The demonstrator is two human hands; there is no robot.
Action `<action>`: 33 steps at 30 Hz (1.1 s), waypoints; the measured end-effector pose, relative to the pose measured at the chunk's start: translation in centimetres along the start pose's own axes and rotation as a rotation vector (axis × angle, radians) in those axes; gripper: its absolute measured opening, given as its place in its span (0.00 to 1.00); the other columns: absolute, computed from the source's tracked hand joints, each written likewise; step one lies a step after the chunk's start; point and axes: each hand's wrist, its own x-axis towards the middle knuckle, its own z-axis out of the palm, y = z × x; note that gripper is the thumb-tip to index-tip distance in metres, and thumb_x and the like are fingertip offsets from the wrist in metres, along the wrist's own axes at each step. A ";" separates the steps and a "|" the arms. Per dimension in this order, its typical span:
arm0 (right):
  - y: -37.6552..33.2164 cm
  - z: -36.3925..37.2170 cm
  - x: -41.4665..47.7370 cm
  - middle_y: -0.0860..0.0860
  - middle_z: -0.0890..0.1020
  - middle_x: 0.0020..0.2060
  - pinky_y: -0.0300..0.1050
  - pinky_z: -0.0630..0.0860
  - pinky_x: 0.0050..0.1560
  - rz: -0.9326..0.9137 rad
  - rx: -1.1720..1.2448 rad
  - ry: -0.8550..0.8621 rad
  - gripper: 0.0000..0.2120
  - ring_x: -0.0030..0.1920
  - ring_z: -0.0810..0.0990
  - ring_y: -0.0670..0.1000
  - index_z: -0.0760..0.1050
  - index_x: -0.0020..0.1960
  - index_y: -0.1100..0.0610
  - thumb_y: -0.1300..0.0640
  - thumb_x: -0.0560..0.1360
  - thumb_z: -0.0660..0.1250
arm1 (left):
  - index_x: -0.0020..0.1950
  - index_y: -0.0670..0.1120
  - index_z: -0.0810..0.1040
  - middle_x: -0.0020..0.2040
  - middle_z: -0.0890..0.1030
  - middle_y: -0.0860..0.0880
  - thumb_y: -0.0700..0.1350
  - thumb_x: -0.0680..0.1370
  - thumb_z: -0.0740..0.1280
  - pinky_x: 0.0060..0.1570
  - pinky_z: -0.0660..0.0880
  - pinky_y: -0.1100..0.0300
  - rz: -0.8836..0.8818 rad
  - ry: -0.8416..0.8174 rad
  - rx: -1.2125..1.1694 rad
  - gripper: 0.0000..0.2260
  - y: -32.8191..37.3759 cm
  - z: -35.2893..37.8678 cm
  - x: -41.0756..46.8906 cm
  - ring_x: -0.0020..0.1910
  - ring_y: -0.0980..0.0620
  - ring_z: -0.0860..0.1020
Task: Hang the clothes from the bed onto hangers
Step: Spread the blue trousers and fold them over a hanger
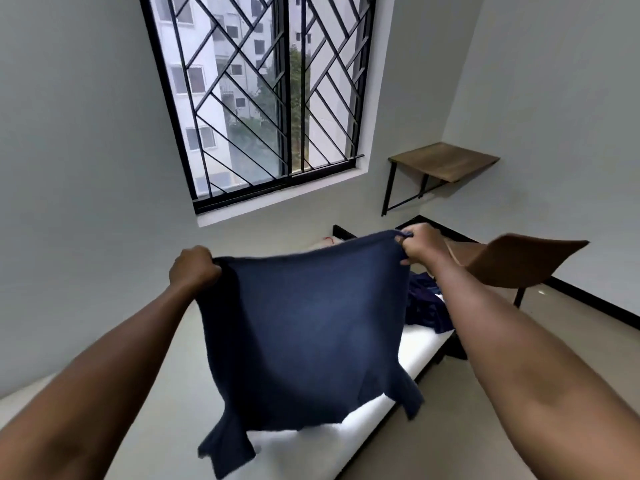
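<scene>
I hold a dark blue T-shirt spread out in the air above the bed, upside down, with its short sleeves hanging at the bottom. My left hand grips the left corner of its upper edge. My right hand pinches the right corner. A pile of dark blue clothes lies on the white mattress behind the shirt, partly hidden by it and my right arm. No hanger is in view.
A brown chair stands right of the bed. A wooden wall-mounted shelf with a black frame sits in the far corner. A barred window fills the wall ahead. Beige floor lies on both sides of the bed.
</scene>
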 end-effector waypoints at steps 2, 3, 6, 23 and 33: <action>1.8 2.9 3.1 0.59 0.79 0.43 0.45 0.83 0.29 0.072 0.064 -0.034 0.04 0.45 0.82 0.57 0.79 0.48 0.66 0.66 0.80 0.69 | 0.41 0.37 0.80 0.39 0.79 0.39 0.36 0.72 0.67 0.35 0.76 0.53 -0.095 -0.043 -0.119 0.03 1.0 2.3 2.3 0.35 0.41 0.78; 2.6 4.3 4.8 0.58 0.79 0.43 0.49 0.84 0.29 0.114 0.119 -0.052 0.04 0.44 0.81 0.57 0.78 0.47 0.64 0.66 0.81 0.68 | 0.40 0.36 0.80 0.38 0.80 0.38 0.35 0.71 0.67 0.35 0.79 0.51 -0.139 -0.046 -0.191 0.03 1.4 3.3 3.6 0.35 0.41 0.80; 3.7 7.9 11.1 0.55 0.79 0.42 0.57 0.86 0.39 0.155 0.192 -0.097 0.11 0.44 0.81 0.56 0.78 0.41 0.57 0.67 0.81 0.67 | 0.40 0.34 0.80 0.39 0.82 0.38 0.33 0.72 0.65 0.35 0.82 0.50 -0.268 -0.003 -0.382 0.05 3.0 5.0 7.7 0.35 0.41 0.81; -7.5 10.7 24.2 0.50 0.86 0.47 0.59 0.86 0.50 -0.098 0.210 0.201 0.11 0.49 0.86 0.56 0.85 0.57 0.53 0.58 0.77 0.68 | 0.60 0.47 0.86 0.55 0.85 0.39 0.34 0.72 0.65 0.60 0.78 0.51 -0.066 0.356 -0.303 0.20 6.1 -6.6 19.5 0.56 0.37 0.82; 4.1 19.9 4.2 0.62 0.85 0.50 0.54 0.78 0.50 -0.078 -0.425 -0.009 0.10 0.53 0.83 0.65 0.84 0.54 0.58 0.63 0.75 0.66 | 0.51 0.49 0.86 0.44 0.83 0.42 0.38 0.72 0.70 0.41 0.75 0.53 0.311 -0.044 0.341 0.11 -11.7 5.0 12.5 0.48 0.38 0.81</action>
